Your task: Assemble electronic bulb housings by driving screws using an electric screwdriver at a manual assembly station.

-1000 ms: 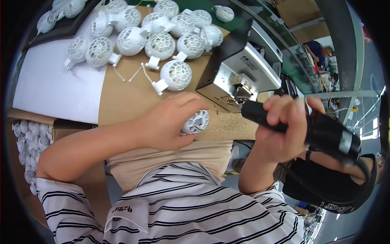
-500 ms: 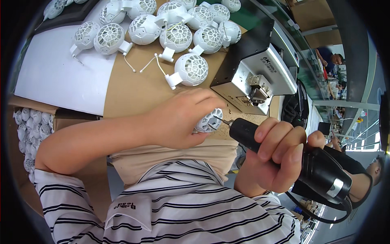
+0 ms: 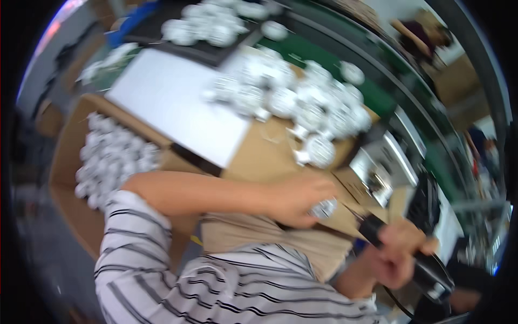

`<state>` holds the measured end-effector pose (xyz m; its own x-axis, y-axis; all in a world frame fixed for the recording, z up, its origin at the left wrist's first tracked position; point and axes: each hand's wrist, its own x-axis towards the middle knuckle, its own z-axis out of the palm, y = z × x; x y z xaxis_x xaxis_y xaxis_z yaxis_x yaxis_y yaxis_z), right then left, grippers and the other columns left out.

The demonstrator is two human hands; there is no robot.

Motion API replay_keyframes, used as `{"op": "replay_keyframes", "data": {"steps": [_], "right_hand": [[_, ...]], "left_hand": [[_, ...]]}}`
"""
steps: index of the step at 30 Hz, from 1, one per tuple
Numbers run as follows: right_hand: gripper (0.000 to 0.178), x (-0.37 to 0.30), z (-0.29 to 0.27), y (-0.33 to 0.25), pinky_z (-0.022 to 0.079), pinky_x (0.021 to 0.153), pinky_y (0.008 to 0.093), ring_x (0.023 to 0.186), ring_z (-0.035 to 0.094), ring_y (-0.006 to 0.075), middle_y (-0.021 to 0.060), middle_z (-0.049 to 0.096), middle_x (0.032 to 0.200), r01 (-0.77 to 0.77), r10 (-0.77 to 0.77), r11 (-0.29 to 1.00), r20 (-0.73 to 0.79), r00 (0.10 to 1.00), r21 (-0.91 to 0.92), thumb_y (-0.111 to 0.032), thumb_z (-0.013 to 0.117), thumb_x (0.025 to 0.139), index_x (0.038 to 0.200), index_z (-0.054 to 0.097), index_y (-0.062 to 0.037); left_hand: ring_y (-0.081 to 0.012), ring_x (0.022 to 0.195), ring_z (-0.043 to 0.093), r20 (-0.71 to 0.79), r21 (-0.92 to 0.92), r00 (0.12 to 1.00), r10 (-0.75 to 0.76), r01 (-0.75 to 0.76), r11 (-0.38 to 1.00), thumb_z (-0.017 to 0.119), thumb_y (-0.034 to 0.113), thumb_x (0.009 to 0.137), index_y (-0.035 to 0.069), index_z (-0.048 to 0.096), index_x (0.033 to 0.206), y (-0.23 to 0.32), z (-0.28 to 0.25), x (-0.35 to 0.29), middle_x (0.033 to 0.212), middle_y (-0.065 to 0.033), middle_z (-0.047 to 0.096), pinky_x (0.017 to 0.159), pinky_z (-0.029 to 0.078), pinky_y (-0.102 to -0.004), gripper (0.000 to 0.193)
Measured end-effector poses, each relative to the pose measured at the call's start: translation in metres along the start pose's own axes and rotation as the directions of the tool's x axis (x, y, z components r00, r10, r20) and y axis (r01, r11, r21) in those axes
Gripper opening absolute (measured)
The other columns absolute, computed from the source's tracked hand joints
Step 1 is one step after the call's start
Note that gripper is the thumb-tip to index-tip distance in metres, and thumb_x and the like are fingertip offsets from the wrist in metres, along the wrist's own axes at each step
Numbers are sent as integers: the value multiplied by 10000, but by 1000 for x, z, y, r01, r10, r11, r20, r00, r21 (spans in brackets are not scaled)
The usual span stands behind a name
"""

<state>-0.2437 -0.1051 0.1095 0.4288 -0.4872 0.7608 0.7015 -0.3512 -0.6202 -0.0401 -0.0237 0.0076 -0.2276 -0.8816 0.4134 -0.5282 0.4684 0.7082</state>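
Observation:
My left hand (image 3: 299, 198) is closed round a small white ball-shaped lattice housing (image 3: 324, 208), whose patterned face points right. In my right hand (image 3: 398, 254) is a black electric screwdriver (image 3: 431, 274), gripped round its body. Its thin bit points up and left, a short way apart from the housing. Just beyond my left hand, a white lattice ball with a side bracket (image 3: 318, 151) lies at the near end of a pile of similar white balls (image 3: 310, 100). The picture is smeared by motion, so fine detail is lost.
A silver and black box-shaped machine (image 3: 386, 164) stands right of the balls. A cardboard box (image 3: 67, 178) full of white balls sits at my left. A white sheet (image 3: 172, 102) covers part of the table; a black tray (image 3: 156, 35) with more balls is behind. Other people are at the far right.
The view has swung left, bringing more of the ball-filled box and the black tray into sight. The screwdriver bit, earlier at the housing, is now apart from it.

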Motion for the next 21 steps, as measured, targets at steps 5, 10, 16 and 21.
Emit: {"op": "replay_keyframes", "data": {"steps": [5, 10, 16, 21], "right_hand": [[285, -47, -70, 7, 382, 609, 251, 535, 447, 80, -22, 482, 679, -208, 299, 833, -101, 949, 512, -75, 558, 874, 1144, 468, -65], [237, -92, -125, 28, 371, 623, 250, 536, 428, 64, -23, 450, 683, -276, 490, 650, -114, 864, 708, -85, 533, 928, 1152, 462, -51], [187, -99, -122, 48, 372, 626, 266, 552, 429, 72, -8, 447, 702, -281, 567, 634, -186, 803, 721, -90, 478, 973, 1155, 461, -47], [187, -96, -121, 52, 377, 631, 276, 562, 435, 87, -2, 451, 714, -275, 602, 571, -167, 781, 774, -111, 443, 996, 1169, 463, -41]], "left_hand": [[-314, 1041, 593, -55, 17, 976, -209, 211, 977, 737, 144, 738, 47, 523, 1270, 59, -61, -62, 1190, -129, 596, 893, 500, -390, 581], [-227, 1007, 623, -498, -8, 736, -459, 525, 851, 788, 136, 694, 42, 546, 1262, 103, -148, -162, 1198, -105, 628, 885, 499, -324, 625], [-297, 953, 617, -883, 465, 195, -427, 492, -736, 804, 259, 734, 35, 494, 1321, 111, -172, -280, 1151, -177, 630, 848, 499, -369, 700], [-309, 1121, 579, -776, 371, 377, -505, 921, 119, 739, 144, 809, 41, 565, 1268, 76, -186, -160, 1221, -147, 617, 928, 485, -389, 502]]}}
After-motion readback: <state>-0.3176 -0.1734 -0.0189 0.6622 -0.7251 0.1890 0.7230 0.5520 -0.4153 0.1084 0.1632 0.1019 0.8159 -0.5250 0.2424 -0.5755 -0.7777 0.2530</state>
